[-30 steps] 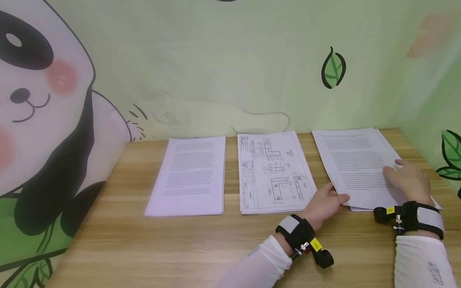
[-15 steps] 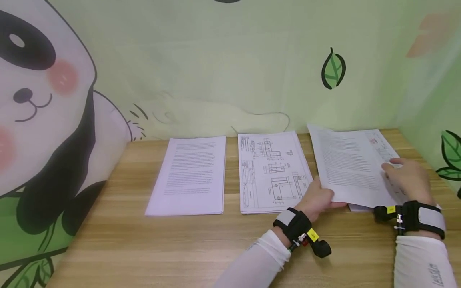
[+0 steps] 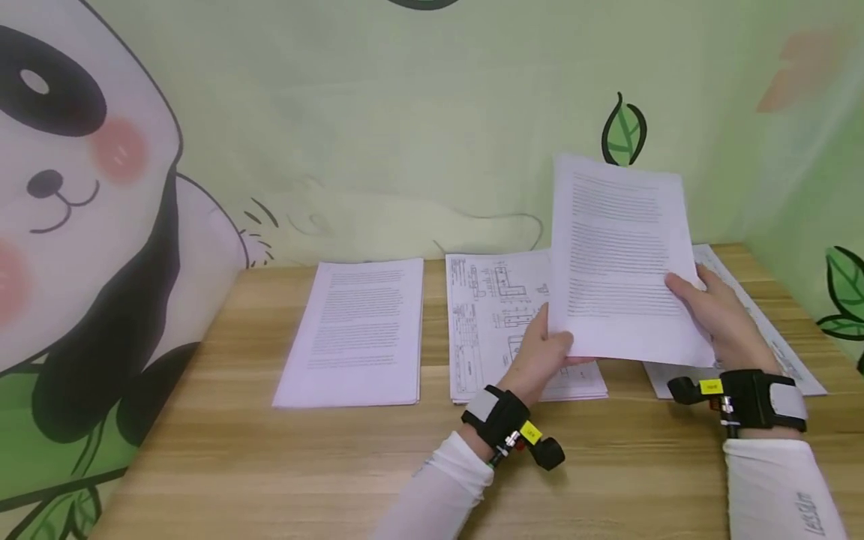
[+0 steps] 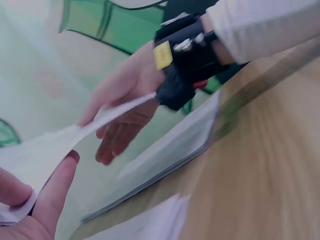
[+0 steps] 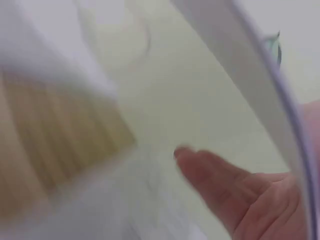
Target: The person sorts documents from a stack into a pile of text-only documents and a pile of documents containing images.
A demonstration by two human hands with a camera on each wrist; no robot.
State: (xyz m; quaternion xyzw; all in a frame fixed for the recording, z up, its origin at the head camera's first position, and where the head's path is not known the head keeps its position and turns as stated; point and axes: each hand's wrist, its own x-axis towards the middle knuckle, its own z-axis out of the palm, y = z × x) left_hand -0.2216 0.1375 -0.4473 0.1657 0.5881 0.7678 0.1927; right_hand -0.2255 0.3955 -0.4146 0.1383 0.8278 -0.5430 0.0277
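A thin stack of printed paper is raised off the table and tilted up in front of the wall. My left hand pinches its lower left corner, thumb on top, as the left wrist view confirms with the paper between thumb and finger. Along the right edge my right hand holds it, thumb on the printed face and fingers behind. In the right wrist view those fingers of the right hand extend behind the sheets. Below lie technical drawings, partly covered by the paper and left hand.
Another sheet pile lies at the right under my right arm, mostly hidden. A stack of text pages lies on the left of the wooden table. A wall with printed leaves and a panda stands behind.
The printed paper has come up off the right pile and moved left and upward, uncovering drawings there. Both hands moved left with it; the right hand now grips its edge.
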